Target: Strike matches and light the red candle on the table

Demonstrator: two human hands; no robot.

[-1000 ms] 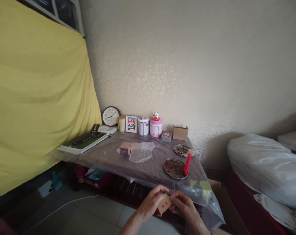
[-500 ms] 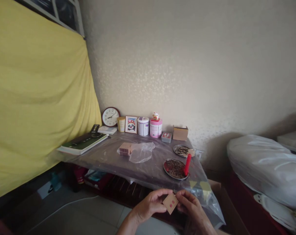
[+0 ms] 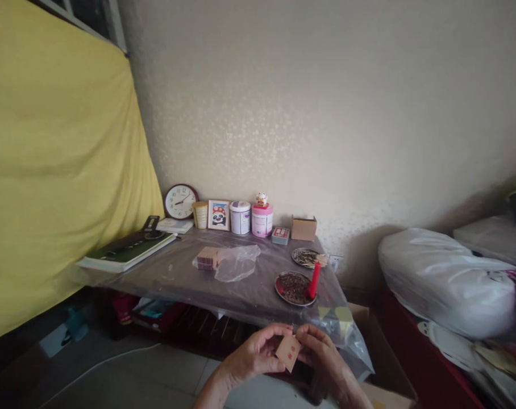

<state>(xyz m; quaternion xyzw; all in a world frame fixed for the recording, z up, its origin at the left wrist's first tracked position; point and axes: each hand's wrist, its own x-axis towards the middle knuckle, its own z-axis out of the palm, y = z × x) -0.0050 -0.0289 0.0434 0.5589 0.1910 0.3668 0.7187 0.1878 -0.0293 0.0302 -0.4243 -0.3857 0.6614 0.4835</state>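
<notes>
Close in front of me, past the table's near edge, I hold a small tan cardboard matchbox [image 3: 288, 352] with red print on its face. My left hand [image 3: 262, 352] grips it by the left side, thumb below and fingers above. My right hand [image 3: 320, 349] is closed, its thumb and forefinger pinching the upper right corner. Whether a match is between those fingertips I cannot tell. Beyond my hands a red candle [image 3: 315, 279] stands on the right of a round metal plate [image 3: 279, 292] covered in dark bits. A wrapped block of similar matchboxes [image 3: 207, 258] lies mid-table beside clear plastic film [image 3: 238, 264].
Along the back of the plastic-covered table [image 3: 168, 284] stand a clock [image 3: 181, 201], a picture frame [image 3: 219, 216], tins [image 3: 241, 218] and an open carton [image 3: 304, 228]. A second plate [image 3: 298, 257] holds thin sticks. A green book [image 3: 125, 253] lies left; a white bag [image 3: 445, 278] sits right.
My view has turned slightly right, so the table and its things appear further left. Both hands still hold the matchbox, which is tilted a little differently.
</notes>
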